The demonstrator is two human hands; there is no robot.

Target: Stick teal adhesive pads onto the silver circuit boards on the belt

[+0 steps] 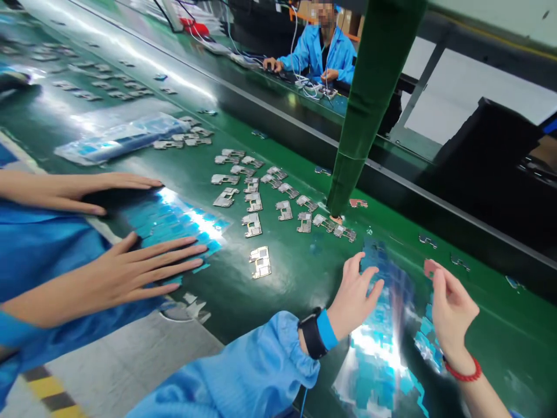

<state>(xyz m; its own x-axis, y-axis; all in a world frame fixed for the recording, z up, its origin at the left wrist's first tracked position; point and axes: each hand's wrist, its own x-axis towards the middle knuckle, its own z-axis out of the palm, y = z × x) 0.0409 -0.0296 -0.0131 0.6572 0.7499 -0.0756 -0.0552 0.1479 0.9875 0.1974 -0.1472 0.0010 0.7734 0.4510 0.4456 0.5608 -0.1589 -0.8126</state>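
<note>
Left hand (354,296) rests, fingers spread, on a glossy clear sheet of blue labels (378,360) lying near right on the green worktop (304,278). Right hand (452,307) hovers over the sheet's right edge, fingers loosely apart, gripping nothing.

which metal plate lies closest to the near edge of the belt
The lone metal plate, set in front of the cluster; every other plate lies farther up the belt.

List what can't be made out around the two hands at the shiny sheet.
1. Head view: on the glossy sheet under the left hand, glare washes out the print.
2. Right hand: the pinkish bit at its fingertips is too small to tell whether it is held.
3. Metal parts on the belt: too small for detail.
4. The green post hides the belt behind it.
</note>
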